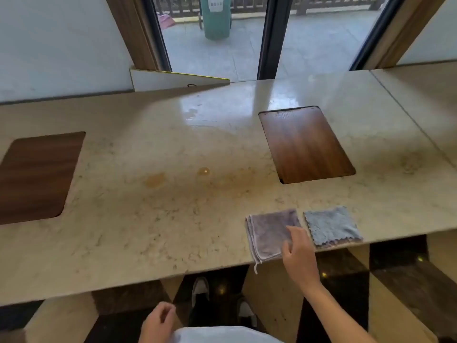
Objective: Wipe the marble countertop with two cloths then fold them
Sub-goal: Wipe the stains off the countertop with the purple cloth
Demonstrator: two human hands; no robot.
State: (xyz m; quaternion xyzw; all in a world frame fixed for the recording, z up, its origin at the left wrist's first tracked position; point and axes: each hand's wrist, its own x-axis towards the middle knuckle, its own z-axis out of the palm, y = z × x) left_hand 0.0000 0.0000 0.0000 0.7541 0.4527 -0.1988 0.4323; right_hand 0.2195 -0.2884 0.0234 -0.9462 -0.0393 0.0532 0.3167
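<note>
Two folded cloths lie side by side near the front edge of the beige marble countertop (148, 219). The purple-grey cloth (268, 231) is on the left, its corner hanging slightly over the edge. The blue-grey cloth (331, 227) lies just to its right. My right hand (298, 253) hovers over the purple-grey cloth's right front corner, fingers spread, holding nothing. My left hand (158, 320) hangs low below the counter edge, fingers loosely curled and empty. Brownish stains (154, 180) mark the counter's middle.
Two dark wooden panels are set in the counter, one at the right (305, 144) and one at the left (37, 174). A white board (173, 80) leans at the back by the glass door. My shoes (200, 290) show under the counter.
</note>
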